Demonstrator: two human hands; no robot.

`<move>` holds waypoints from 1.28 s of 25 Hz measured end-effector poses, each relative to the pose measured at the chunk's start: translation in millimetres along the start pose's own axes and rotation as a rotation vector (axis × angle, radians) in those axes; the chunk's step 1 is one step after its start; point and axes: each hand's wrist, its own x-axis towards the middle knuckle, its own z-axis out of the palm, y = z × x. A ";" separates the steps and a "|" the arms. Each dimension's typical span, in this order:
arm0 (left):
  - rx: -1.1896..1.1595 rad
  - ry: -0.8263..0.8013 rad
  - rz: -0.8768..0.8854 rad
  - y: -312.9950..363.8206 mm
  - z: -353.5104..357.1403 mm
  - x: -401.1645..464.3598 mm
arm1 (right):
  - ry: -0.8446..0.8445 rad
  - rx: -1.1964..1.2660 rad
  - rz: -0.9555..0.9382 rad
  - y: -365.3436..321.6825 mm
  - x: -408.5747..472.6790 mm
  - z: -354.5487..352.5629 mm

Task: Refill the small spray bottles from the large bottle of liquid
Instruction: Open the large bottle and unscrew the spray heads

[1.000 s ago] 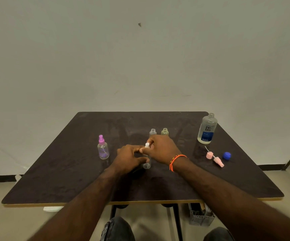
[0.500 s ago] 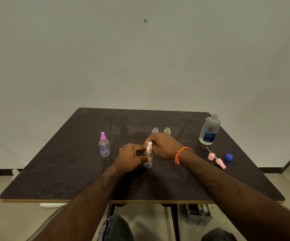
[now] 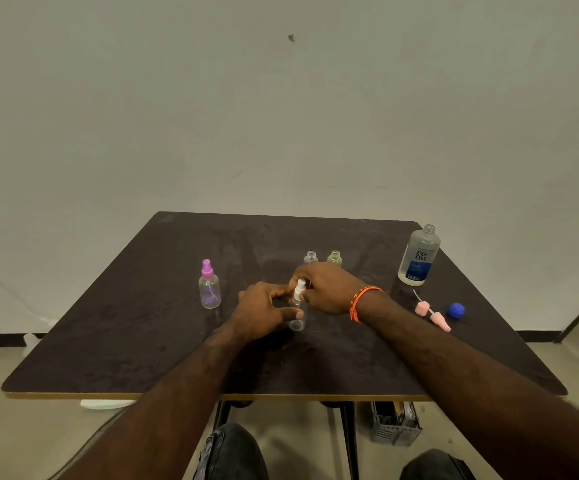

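Note:
A small clear spray bottle (image 3: 297, 322) stands upright at the table's middle. My left hand (image 3: 264, 311) grips its body. My right hand (image 3: 329, 289) pinches its white spray top (image 3: 300, 288). Behind my hands stand two uncapped small bottles, one clear (image 3: 311, 257) and one greenish (image 3: 334, 258). A small bottle with a purple spray top (image 3: 209, 285) stands to the left. The large bottle of liquid (image 3: 418, 256), uncapped with a blue label, stands at the back right.
Two pink spray tops (image 3: 433, 315) and a blue cap (image 3: 455, 310) lie right of my right forearm on the dark table (image 3: 125, 341). A grey basket (image 3: 395, 424) sits on the floor under the table. My knees show below the front edge.
My right hand's fingers have shifted around the white spray top while my left hand keeps hold of the bottle. The other bottles stay where they were.

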 end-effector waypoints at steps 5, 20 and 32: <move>-0.009 0.005 0.024 0.4 0.8 -2.5 | 0.086 -0.015 0.058 3.6 -3.3 3.4; -0.015 0.023 -0.004 -5.8 4.8 -0.3 | 0.144 -0.072 0.133 -4.7 2.3 9.3; -0.017 0.036 0.013 -5.0 5.1 -3.1 | 0.112 -0.056 0.082 3.2 -2.8 12.3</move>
